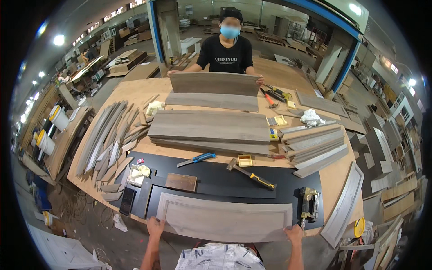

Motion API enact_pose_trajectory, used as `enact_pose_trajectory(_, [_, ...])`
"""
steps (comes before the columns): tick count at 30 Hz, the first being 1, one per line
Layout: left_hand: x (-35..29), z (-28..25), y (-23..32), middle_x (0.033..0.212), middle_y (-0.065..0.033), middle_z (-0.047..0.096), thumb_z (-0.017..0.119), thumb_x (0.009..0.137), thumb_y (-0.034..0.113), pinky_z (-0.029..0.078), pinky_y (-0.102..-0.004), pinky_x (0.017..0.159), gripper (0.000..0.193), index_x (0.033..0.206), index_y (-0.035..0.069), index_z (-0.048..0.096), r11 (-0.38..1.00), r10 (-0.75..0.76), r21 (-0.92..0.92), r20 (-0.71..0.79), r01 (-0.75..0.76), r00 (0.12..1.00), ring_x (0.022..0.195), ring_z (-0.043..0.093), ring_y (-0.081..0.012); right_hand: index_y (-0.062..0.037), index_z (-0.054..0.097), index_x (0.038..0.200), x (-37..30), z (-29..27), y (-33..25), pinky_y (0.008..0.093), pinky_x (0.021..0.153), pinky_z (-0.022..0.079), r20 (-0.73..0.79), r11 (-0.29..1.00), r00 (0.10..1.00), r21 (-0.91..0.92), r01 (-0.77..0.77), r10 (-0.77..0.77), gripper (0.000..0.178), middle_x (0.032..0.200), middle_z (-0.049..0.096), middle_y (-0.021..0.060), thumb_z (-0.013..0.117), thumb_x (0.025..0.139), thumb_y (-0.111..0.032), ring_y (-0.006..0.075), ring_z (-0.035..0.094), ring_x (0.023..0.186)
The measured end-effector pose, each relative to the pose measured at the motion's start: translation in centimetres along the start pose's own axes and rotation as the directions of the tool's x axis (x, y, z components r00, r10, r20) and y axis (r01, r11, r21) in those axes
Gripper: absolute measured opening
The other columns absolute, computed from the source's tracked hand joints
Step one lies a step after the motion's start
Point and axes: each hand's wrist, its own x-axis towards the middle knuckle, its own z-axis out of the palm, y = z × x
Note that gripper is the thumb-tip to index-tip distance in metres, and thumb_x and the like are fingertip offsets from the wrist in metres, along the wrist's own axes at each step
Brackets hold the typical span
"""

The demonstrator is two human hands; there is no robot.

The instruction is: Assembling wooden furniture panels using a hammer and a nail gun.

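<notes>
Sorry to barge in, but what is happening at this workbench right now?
A person grips a long grey framed panel by its two near corners, left hand and right hand, at the near edge of the workbench. Across it, a co-worker holds a grey board upright on edge. A hammer and a nail gun lie nearby.

A framed panel (pixel 225 220) lies along the near edge of the workbench (pixel 135 92), with a nail gun (pixel 308 204) at its right end. Behind it lie a hammer (pixel 251 174), a utility knife (pixel 196 159) and a small block (pixel 181 182). Stacked boards (pixel 211 128) fill the middle; strips (pixel 105 139) fan along the left edge.
</notes>
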Motion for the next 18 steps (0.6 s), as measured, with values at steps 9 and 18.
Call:
enact_pose_trajectory(9, [-1.0, 0.9, -0.8, 0.095, -0.0340, 0.060, 0.079, 0.073, 0.021, 0.044, -0.0553, 0.091, 0.039, 0.092, -0.009, 0.061, 0.991, 0.083, 0.116, -0.098, -0.071, 0.992, 0.099, 0.054, -0.0533, 0.0093, 0.062, 0.103, -3.5, -0.2, -1.5, 0.0480, 0.088, 0.052, -0.143, 1.000, 0.989, 0.011, 0.025, -0.023, 0.056, 0.107, 0.064, 0.0311, 0.084, 0.075, -0.034, 0.0459, 0.063, 0.102])
enact_pose_trajectory(18, [-1.2, 0.1, 1.0, 0.093, -0.0313, 0.060, 0.080, 0.075, 0.022, 0.045, -0.0546, 0.089, 0.038, 0.090, -0.007, 0.061, 0.991, -0.012, 0.134, -0.058, 0.020, 0.998, 0.097, 0.056, -0.0500, 0.0086, 0.059, 0.108, -4.6, 1.0, -1.1, 0.0486, 0.089, 0.052, -0.150, 0.997, 0.988, -0.057, -0.046, 0.037, 0.060, 0.108, 0.063, 0.0293, 0.078, 0.081, -0.042, 0.0449, 0.063, 0.103])
